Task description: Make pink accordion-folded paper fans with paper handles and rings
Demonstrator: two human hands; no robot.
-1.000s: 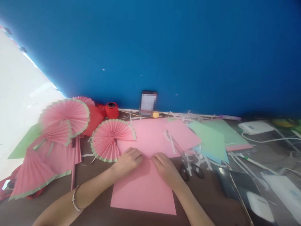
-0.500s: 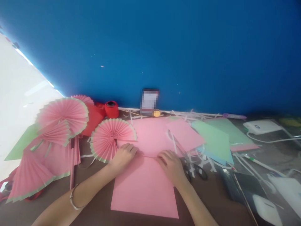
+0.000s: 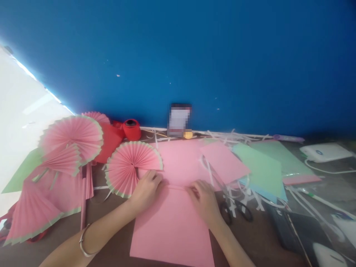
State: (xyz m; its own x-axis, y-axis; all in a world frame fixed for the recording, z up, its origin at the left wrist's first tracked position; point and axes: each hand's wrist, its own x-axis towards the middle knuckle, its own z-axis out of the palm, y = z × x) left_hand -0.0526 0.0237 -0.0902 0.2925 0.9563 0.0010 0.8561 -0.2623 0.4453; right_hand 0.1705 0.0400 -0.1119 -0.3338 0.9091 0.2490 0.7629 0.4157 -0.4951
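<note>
Arms, two: forearms reach in from the near side, converging on the pink sheet (image 3: 171, 226), which lies flat on the brown tabletop (image 3: 250, 246), centred, its long sides running from the hands towards the near edge. Left hand (image 3: 147, 187): palm down, bent fingers together at the left end of the narrow fold (image 3: 176, 188). Right hand (image 3: 204, 198): knuckles raised, fingers curled at the fold's right end, thumb underneath. Whether either hand pinches the paper cannot be told.

Surroundings: tabletop, bare strips on both sides of the sheet; far edge against the blue wall (image 3: 178, 55). Larger pink paper (image 3: 180, 155), beyond the fold towards that edge. Pleated fan (image 3: 130, 159), green-rimmed, just beside the left hand. Scissors (image 3: 243, 211), black-handled, right of the right hand, near it.

Changes since one second ago: hands further apart; fold now showing between them as a thin strip.
</note>
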